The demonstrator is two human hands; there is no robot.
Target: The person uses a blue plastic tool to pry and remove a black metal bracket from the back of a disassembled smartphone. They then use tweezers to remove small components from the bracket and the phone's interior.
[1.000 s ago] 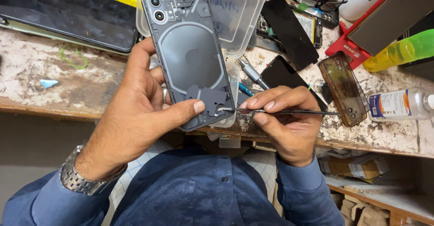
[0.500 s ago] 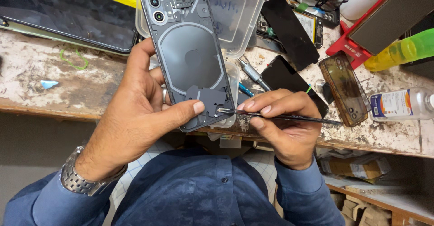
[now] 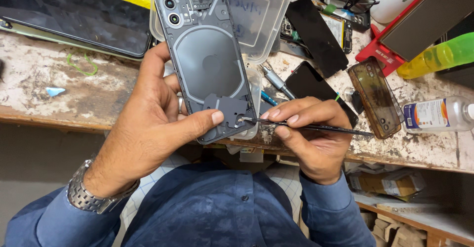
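Since the earlier frame the tool (image 3: 306, 126) is sitting a little flatter, its tip still pressing at the same spot near the phone's (image 3: 207, 64) lower end; little else is shifting. The left hand (image 3: 153, 128) is gripping the phone from behind, held over the tabletop's (image 3: 59, 86) front edge, thumb lying across a small dark plate at its lower end. The phone is showing its opened back: dark grey inner covers, a large round coil ring in the middle, two camera lenses at the upper left corner. The right hand (image 3: 311, 138) is pinching the thin black tool between thumb and fingers (image 3: 281, 113), so those fingers are closed on it (the tip is too small to tell what kind it is). The left hand's fingers are mostly hiding behind the phone, and the phone's lower left corner is covered by the palm. A clear tub (image 3: 261, 15) behind the phone is partly blocked by it. An amber phone case (image 3: 375, 96) is lying to the right.
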